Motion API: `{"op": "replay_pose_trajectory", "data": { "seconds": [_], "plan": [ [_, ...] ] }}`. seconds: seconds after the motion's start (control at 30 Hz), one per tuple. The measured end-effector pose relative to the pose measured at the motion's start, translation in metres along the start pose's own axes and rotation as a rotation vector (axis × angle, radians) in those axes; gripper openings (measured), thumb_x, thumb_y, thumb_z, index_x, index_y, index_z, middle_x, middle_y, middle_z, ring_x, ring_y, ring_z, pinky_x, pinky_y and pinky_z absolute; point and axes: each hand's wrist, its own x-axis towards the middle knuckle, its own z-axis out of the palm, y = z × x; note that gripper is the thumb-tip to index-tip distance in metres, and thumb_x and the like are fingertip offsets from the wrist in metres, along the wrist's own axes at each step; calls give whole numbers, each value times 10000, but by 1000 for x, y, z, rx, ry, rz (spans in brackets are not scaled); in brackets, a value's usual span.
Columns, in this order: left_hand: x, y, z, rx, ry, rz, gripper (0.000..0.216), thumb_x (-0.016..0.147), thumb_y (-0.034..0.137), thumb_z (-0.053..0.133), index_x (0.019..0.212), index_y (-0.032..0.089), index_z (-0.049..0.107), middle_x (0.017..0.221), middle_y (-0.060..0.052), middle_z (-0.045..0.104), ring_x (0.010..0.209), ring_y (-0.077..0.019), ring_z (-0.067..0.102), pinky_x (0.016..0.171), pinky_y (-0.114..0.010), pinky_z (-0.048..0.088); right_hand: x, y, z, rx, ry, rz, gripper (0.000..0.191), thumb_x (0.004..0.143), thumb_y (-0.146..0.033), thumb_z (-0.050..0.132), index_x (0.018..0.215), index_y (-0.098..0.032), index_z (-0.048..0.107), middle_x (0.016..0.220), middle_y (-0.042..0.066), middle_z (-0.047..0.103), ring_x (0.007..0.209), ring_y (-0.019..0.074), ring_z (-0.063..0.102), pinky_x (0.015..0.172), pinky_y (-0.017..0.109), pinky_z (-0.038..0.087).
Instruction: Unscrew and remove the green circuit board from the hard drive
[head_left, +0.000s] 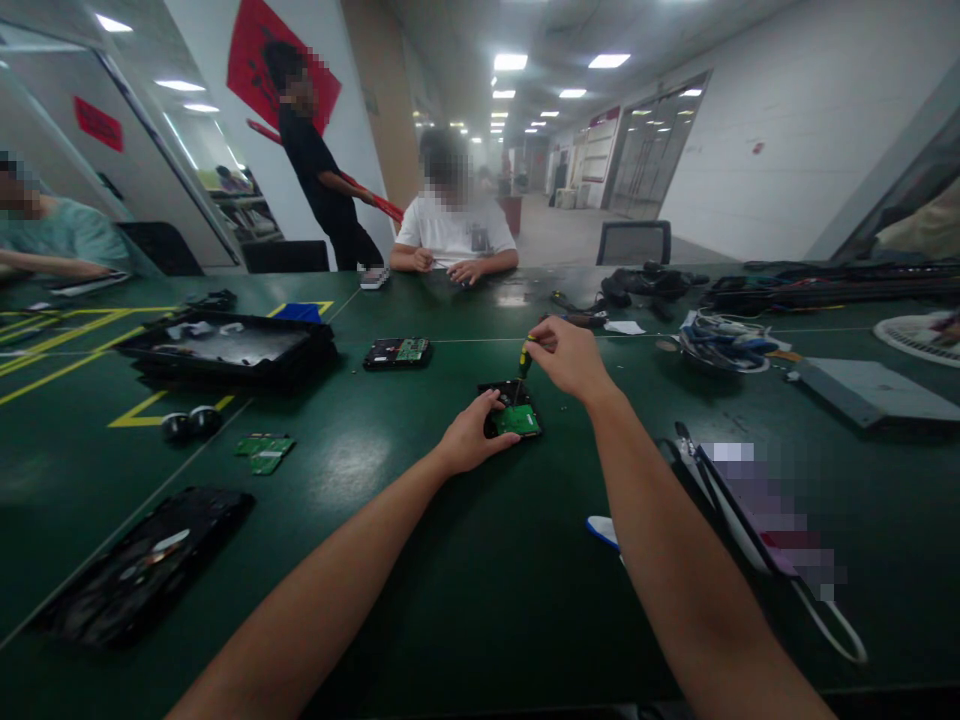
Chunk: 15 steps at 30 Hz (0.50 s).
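A small black hard drive [513, 411] with a green circuit board on top lies on the dark green table [420, 560] at the middle. My left hand [474, 436] is closed on its left edge, holding it down. My right hand [570, 356] is closed around the handle of a small screwdriver [523, 366], held upright with its tip on the drive's far end.
A second drive [397, 351] lies farther back. Black trays [229, 346] sit at left, loose green boards [265, 452] and a flat black panel [142, 560] nearer. Cables [720, 340] and a grey box [870, 390] at right. Three other people sit or stand at the far side.
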Motion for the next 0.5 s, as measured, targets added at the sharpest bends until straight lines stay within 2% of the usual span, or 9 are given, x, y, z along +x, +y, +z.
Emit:
{"op": "replay_pose_trajectory", "data": {
  "seconds": [0.17, 0.37, 0.5],
  "plan": [
    [0, 0, -1, 1, -3, 1, 631, 792, 512, 772, 1312, 219, 567, 1542, -131, 483, 1454, -307, 432, 1200, -468, 363, 1, 1, -1, 13, 6, -30, 137, 851, -305, 702, 941, -205, 679, 938, 61, 745, 873, 217, 711, 833, 377, 578],
    [0, 0, 0, 11, 0, 4, 629, 799, 521, 762, 1315, 220, 566, 1547, -128, 478, 1462, -303, 421, 1202, -465, 361, 1, -2, -3, -39, -32, -93, 170, 870, -244, 662, 1029, -207, 712, 1038, 79, 738, 910, 215, 707, 854, 375, 578],
    [0, 1, 0, 6, 2, 7, 626, 798, 522, 763, 1312, 220, 569, 1548, -129, 477, 1461, -304, 422, 1201, -467, 363, 1, 2, 0, -25, -13, -59, 150, 873, -238, 655, 1013, -198, 690, 1010, 77, 738, 918, 218, 710, 853, 380, 578]
  ]
}}
